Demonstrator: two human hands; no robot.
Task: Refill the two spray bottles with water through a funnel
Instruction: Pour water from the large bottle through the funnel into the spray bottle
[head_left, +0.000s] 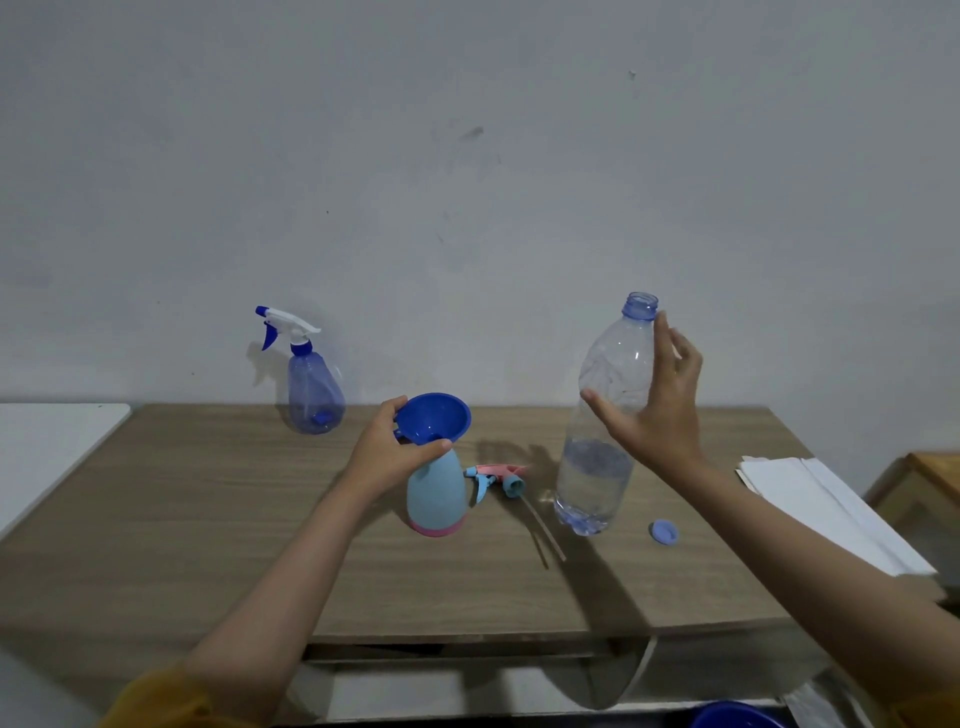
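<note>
A light blue spray bottle (435, 491) with a pink base stands mid-table with its head off. A dark blue funnel (435, 417) sits in its neck, and my left hand (387, 448) grips the funnel and the bottle's neck. My right hand (655, 402) holds a clear, uncapped water bottle (602, 441) upright just above the table, with water in its lower part. The removed pink and blue sprayer head (498, 477) lies between the two bottles, its dip tube pointing toward me. A translucent blue spray bottle (314, 382) with a white and blue trigger stands at the back left.
The blue cap (664, 532) lies on the wooden table (208, 519) to the right of the water bottle. White papers (826, 509) rest on the table's right edge. A white surface (47, 447) adjoins on the left. A blue rim (732, 716) shows at the bottom.
</note>
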